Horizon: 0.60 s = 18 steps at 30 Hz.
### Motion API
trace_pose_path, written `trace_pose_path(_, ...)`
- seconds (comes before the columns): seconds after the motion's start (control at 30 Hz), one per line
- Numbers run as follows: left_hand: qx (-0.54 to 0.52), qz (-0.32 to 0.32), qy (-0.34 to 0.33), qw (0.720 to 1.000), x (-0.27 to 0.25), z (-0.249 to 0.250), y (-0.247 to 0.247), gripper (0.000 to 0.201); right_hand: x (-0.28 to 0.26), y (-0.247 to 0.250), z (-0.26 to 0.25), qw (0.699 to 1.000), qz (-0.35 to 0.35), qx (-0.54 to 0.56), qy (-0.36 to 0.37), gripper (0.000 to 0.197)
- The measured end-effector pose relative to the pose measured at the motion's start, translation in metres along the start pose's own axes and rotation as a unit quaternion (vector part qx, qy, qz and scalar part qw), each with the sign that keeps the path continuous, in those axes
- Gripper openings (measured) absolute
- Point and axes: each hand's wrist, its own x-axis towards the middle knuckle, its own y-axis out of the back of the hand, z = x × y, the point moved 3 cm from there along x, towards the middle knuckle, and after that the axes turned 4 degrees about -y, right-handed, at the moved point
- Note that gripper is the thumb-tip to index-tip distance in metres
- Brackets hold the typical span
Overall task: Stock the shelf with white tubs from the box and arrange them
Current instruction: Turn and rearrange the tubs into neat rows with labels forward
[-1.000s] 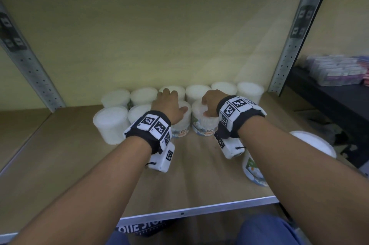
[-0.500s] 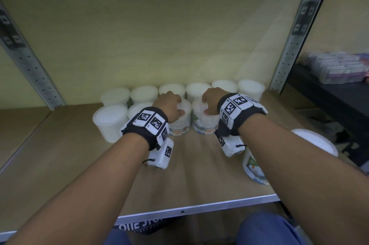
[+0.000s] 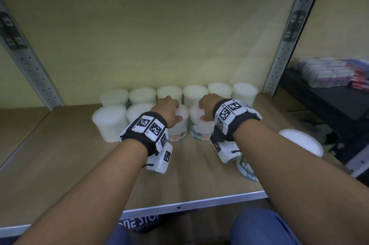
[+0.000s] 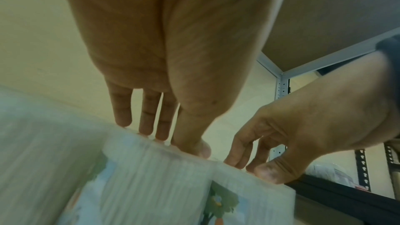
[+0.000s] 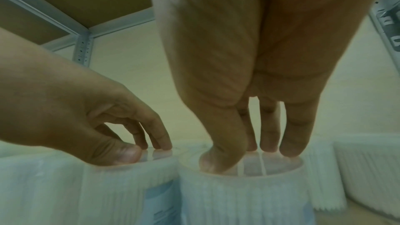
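White tubs stand in two rows at the back of the wooden shelf [image 3: 60, 165]. Behind is a row of several tubs [image 3: 194, 94], and in front of it another row. My left hand [image 3: 171, 108] rests its fingertips and thumb on the lid of the third front tub [image 3: 178, 127], with the fingers fairly straight [image 4: 147, 126]. My right hand [image 3: 205, 105] presses thumb and fingertips [image 5: 268, 145] down on the lid of the neighbouring front tub [image 3: 200, 127]. Both tubs stand upright and side by side, with printed labels facing me.
Another white tub [image 3: 299, 141] stands near the shelf's front right corner, partly hidden by my right forearm. Perforated metal uprights [image 3: 287, 41] flank the bay. A dark shelf with boxed goods [image 3: 327, 73] lies to the right. The shelf's metal front edge [image 3: 179, 207] is close to my knees.
My left hand has drawn back from lying over the lid, so that its fingertips now stand on it. The right hand stays on its tub. Both tubs look unmoved.
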Motion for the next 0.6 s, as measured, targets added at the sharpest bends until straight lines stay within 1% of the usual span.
trace_pose_path(0.07, 0.001, -0.001, -0.002, 1.0, -0.01, 0.002, -0.002, 0.052, -0.009, -0.002, -0.003, 1.0, -0.025, -0.015, 0.003, 0.05)
trace_pose_path(0.2, -0.004, -0.005, -0.006, 1.0, -0.034, 0.007, -0.006, 0.052, -0.033, -0.006, -0.004, 0.998, -0.035, -0.037, 0.027, 0.05)
trace_pose_path(0.3, -0.003, -0.004, -0.009, 1.0, -0.056, 0.011, -0.009, 0.051, -0.055, -0.008, -0.004, 0.998, -0.028, -0.041, 0.032, 0.051)
trace_pose_path(0.43, -0.025, 0.002, -0.013, 1.0, -0.083, 0.017, -0.014, 0.051, -0.086, -0.014, 0.0, 0.998, 0.001, -0.03, 0.047, 0.055)
trace_pose_path(0.6, -0.037, 0.002, -0.009, 0.999, -0.111, 0.025, -0.018, 0.05, -0.107, -0.024, 0.005, 0.998, -0.007, 0.005, 0.057, 0.055)
